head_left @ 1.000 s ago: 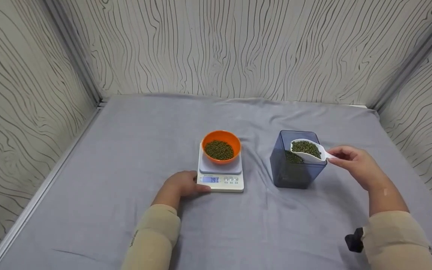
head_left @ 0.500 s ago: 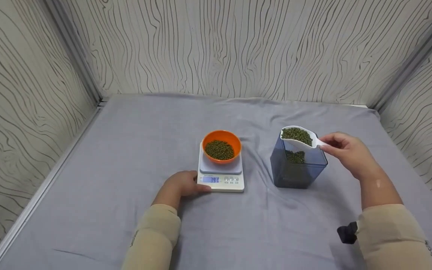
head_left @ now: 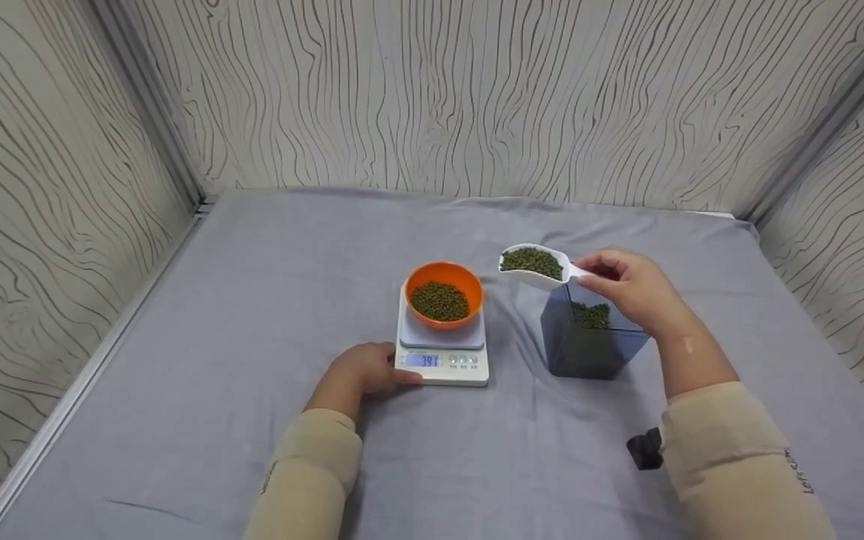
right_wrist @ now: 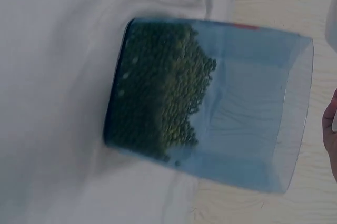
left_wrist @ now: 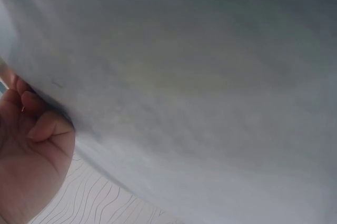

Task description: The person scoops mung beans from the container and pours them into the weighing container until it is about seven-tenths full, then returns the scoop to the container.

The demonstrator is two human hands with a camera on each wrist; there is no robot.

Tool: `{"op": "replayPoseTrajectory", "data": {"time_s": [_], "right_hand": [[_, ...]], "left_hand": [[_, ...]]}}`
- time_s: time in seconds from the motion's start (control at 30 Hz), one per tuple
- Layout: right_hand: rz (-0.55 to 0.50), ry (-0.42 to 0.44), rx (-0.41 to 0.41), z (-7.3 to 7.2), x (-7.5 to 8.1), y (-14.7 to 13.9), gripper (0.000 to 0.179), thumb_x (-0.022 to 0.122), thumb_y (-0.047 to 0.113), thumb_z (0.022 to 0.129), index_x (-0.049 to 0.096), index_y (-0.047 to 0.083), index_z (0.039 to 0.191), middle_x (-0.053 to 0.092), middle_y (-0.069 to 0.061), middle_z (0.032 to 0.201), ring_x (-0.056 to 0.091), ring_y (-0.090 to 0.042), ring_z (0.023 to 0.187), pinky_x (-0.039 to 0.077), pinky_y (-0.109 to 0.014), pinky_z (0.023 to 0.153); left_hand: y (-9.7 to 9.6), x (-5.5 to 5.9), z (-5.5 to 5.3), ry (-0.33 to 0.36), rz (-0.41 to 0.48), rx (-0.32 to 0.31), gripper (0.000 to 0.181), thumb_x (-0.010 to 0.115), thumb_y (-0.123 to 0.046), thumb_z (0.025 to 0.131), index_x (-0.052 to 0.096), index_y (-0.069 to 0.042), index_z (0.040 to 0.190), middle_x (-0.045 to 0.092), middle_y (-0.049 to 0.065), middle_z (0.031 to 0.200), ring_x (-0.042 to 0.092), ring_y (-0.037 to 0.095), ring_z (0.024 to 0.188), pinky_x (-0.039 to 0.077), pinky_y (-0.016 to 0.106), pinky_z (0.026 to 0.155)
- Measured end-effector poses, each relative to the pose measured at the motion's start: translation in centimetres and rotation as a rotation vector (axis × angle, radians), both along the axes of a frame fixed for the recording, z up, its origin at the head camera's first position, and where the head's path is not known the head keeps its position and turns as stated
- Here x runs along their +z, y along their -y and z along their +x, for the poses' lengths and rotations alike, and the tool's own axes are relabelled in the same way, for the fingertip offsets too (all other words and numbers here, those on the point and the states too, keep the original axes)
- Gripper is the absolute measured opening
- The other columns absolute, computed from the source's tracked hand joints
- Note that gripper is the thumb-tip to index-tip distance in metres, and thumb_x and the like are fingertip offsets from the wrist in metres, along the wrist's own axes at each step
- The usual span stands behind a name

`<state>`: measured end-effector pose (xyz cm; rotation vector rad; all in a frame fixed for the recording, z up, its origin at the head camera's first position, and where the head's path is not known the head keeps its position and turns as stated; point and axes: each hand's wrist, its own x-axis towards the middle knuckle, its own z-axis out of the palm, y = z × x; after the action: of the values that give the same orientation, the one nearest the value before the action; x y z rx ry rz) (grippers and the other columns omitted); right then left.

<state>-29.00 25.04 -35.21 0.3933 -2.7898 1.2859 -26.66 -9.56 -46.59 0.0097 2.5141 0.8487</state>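
My right hand [head_left: 631, 292] pinches the handle of a white scoop [head_left: 548, 283] heaped with small green beans [head_left: 531, 261], likely mung beans. The scoop is held level above the gap between the bowl and the container. An orange bowl [head_left: 470, 279], partly filled with the same beans, sits on a white kitchen scale [head_left: 469, 375] whose display seems to read 391. At the scale's left front corner, my left hand [head_left: 361, 367] grips the edge, thumb on top and fingers at the side. Below the right wrist stands a clear bluish container [right_wrist: 247, 92] with beans in its lower part.
Wrinkled grey cloth [head_left: 252, 300] covers the table. Wood-grain patterned panels [head_left: 432, 97] enclose it at the back and both sides. A black piece [head_left: 644, 449] sticks out from the right sleeve.
My right hand has lifted the loaded scoop out of the container and carried it left toward the bowl. The left hand and the scale have stayed put.
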Motion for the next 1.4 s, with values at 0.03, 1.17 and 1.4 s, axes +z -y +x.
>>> {"op": "replayPoseTrajectory", "data": {"time_s": [0.03, 1.17, 1.4], "right_hand": [[0.017, -0.003, 0.005, -0.2, 0.1, 0.5, 0.024, 0.064, 0.016, 0.086, 0.063, -0.002, 0.103, 0.060, -0.010, 0.096, 0.052, -0.007, 0.080, 0.043, -0.016, 0.067], [0.942, -0.818, 0.285, 0.1, 2.5, 11.1, 0.010, 0.060, -0.010, 0.073, 0.061, -0.002, 0.079, 0.052, -0.012, 0.083, 0.046, -0.028, 0.077, 0.041, -0.037, 0.068], [0.910, -0.819, 0.288, 0.1, 2.6, 11.0, 0.011, 0.060, -0.011, 0.071, 0.060, -0.001, 0.076, 0.050, -0.012, 0.081, 0.045, -0.028, 0.077, 0.040, -0.038, 0.067]], "left_hand": [[0.0, 0.0, 0.0, 0.000, -0.001, -0.001, 0.052, 0.071, -0.055, 0.069, 0.063, -0.020, 0.106, 0.061, 0.002, 0.107, 0.050, 0.021, 0.093, 0.037, 0.041, 0.095], [-0.1, -0.1, -0.1, -0.013, -0.021, -0.022, 0.052, 0.070, -0.056, 0.069, 0.063, -0.021, 0.107, 0.061, 0.003, 0.109, 0.051, 0.022, 0.101, 0.035, 0.041, 0.098], [-0.1, 0.1, 0.1, -0.020, 0.000, -0.014, 0.047, 0.071, -0.054, 0.070, 0.064, -0.022, 0.103, 0.061, 0.001, 0.104, 0.051, 0.020, 0.097, 0.037, 0.040, 0.096]]}}
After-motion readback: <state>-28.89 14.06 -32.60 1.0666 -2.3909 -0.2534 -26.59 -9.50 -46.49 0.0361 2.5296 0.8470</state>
